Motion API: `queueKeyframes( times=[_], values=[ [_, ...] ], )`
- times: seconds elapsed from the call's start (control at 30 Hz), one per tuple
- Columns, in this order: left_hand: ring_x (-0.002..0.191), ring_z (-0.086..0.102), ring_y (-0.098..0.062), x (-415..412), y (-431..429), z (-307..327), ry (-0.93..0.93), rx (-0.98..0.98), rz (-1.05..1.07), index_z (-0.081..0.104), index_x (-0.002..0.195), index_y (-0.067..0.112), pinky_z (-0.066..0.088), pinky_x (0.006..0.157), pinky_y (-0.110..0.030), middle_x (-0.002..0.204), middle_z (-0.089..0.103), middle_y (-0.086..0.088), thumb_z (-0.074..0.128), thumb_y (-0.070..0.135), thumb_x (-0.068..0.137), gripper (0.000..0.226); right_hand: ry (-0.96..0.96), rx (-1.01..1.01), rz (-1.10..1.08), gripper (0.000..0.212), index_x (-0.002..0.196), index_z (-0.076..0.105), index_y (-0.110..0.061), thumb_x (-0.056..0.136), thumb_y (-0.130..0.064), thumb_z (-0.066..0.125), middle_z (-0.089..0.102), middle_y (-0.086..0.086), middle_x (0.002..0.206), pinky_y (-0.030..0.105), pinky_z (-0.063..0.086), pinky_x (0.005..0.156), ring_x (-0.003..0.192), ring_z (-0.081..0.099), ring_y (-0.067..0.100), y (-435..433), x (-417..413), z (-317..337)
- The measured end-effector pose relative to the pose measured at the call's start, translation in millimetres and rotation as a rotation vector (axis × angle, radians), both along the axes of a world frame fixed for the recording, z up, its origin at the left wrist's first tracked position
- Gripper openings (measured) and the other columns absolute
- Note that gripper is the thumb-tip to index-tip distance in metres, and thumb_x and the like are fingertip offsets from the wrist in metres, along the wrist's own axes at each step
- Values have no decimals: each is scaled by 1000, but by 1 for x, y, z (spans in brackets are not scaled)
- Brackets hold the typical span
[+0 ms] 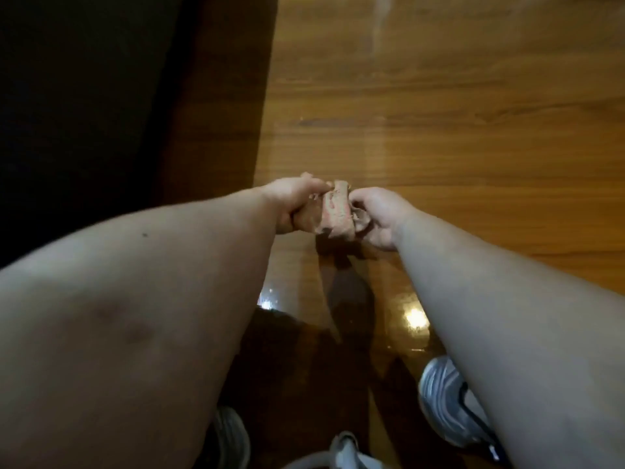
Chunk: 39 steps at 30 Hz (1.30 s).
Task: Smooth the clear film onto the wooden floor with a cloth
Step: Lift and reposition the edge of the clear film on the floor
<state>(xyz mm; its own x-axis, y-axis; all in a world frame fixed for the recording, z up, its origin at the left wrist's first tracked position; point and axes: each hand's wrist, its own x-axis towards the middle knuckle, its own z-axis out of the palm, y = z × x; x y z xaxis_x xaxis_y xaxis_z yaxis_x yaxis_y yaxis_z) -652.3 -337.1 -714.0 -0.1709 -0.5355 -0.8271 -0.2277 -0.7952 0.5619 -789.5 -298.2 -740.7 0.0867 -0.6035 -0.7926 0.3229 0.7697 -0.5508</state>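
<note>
A folded, pinkish-brown cloth (335, 211) is held up above the wooden floor (439, 123), between both hands. My left hand (293, 204) grips its left end with curled fingers. My right hand (375, 216) pinches its right end. The clear film (389, 154) lies glossy over the floor, with light glare and a faint crease line running away from me. The cloth's shadow falls on the floor just below it.
A dark, unlit strip (101, 113) borders the floor on the left, with a straight edge between them. My grey shoes (446, 401) stand at the bottom of the view, and another shoe (233, 438) shows under my left arm.
</note>
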Motion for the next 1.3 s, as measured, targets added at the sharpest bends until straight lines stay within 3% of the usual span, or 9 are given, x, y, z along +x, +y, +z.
queueKeyframes(
  times=[0.13,0.27,0.5,0.6,0.7,0.83,1.1,1.2,1.3],
  values=[
    [70,60,-19,-41,-32,50,-303,-265,-178,57,78,12,52,67,-31,77,61,-6,42,13,99,26,159,-136,-40,27,70,64,-12,94,-12,52,53,-3,52,21,37,45,41,41,9,-22,-45,40],
    [77,57,-17,-56,-62,57,-413,-628,-237,63,106,15,52,72,-32,88,59,-2,49,16,96,17,186,-147,-92,14,86,68,-13,92,-21,57,66,4,70,34,52,57,50,61,17,-37,-67,53],
    [71,53,-22,-27,-74,26,76,-184,13,45,111,9,41,68,-26,101,57,-21,44,-4,88,26,-306,-29,48,37,86,74,-17,75,-52,68,67,-6,79,23,46,87,68,58,4,-46,-32,25],
    [96,55,-27,-20,-86,21,128,-144,-66,37,131,28,45,96,-45,115,55,-16,41,-10,90,56,128,-39,137,11,88,70,-15,84,-25,69,72,-1,75,27,58,64,61,68,9,-51,-33,24],
    [83,63,-17,-21,-95,15,170,-136,-47,40,135,28,53,81,-42,95,54,1,45,-9,92,57,437,-36,29,14,99,67,-18,86,-22,63,69,-1,90,27,50,71,82,65,13,-63,-38,15],
    [102,64,-20,-30,-109,3,111,-135,-141,44,137,25,55,86,-41,100,58,2,54,-1,93,52,267,-35,-188,17,95,62,-26,96,-17,48,69,-4,90,27,50,56,81,65,13,-83,-44,8],
    [92,68,-24,-27,-179,24,-123,-295,-576,53,110,19,60,72,-32,113,62,-10,77,-5,71,52,282,-99,-207,59,125,52,-38,96,4,22,58,10,109,19,42,39,50,55,15,-174,-53,29],
    [86,64,-17,-33,-216,32,-493,-593,-735,59,99,22,50,67,-22,95,66,-1,72,22,83,21,297,-111,-132,50,109,65,-19,95,3,22,60,9,80,15,34,33,33,49,9,-211,-54,40],
    [91,63,-19,-35,-253,35,-640,-643,-886,69,95,14,50,78,-30,93,70,-1,67,35,86,23,276,-102,64,11,89,64,-7,87,-11,54,65,7,74,18,41,38,48,61,12,-239,-60,49]
  ],
)
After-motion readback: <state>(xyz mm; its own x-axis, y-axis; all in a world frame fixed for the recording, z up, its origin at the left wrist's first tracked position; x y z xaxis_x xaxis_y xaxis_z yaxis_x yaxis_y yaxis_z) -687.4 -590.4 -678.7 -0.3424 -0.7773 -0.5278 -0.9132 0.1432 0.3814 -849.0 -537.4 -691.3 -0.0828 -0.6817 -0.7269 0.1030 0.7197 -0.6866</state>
